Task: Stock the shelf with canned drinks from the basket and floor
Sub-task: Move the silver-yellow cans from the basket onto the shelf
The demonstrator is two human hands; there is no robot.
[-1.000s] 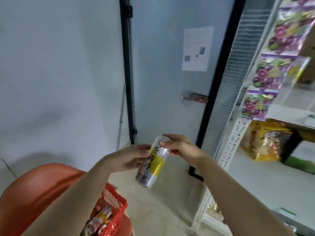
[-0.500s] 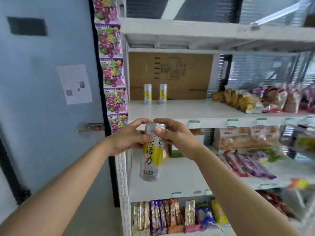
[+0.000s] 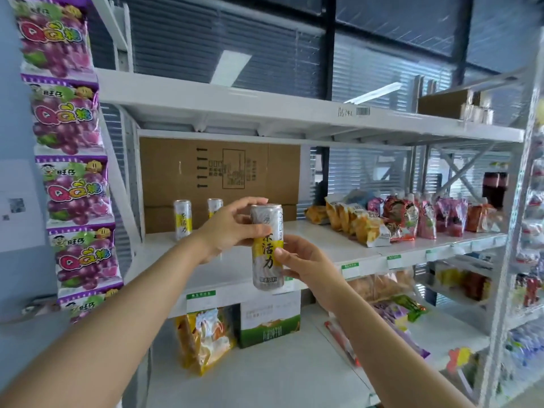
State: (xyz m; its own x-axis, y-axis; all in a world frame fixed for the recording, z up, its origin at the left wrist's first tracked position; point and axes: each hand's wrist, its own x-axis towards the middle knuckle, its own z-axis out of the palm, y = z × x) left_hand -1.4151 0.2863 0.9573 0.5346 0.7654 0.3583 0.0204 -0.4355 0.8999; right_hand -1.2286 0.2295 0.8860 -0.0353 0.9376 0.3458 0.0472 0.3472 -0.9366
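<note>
Now we hold the can [image 3: 267, 245] upright before the front edge of the shelf [image 3: 329, 240], left grip [image 3: 232, 228] clamped round its top, right grip [image 3: 306, 260] pinching its middle; a careless reach could topple the two cans [image 3: 182, 220] near the back-left corner.

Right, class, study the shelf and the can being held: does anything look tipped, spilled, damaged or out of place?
Nothing stands out. The held can is upright and looks intact, gripped by the left hand and right hand. The two shelved cans stand upright on the shelf before the cardboard box.
</note>
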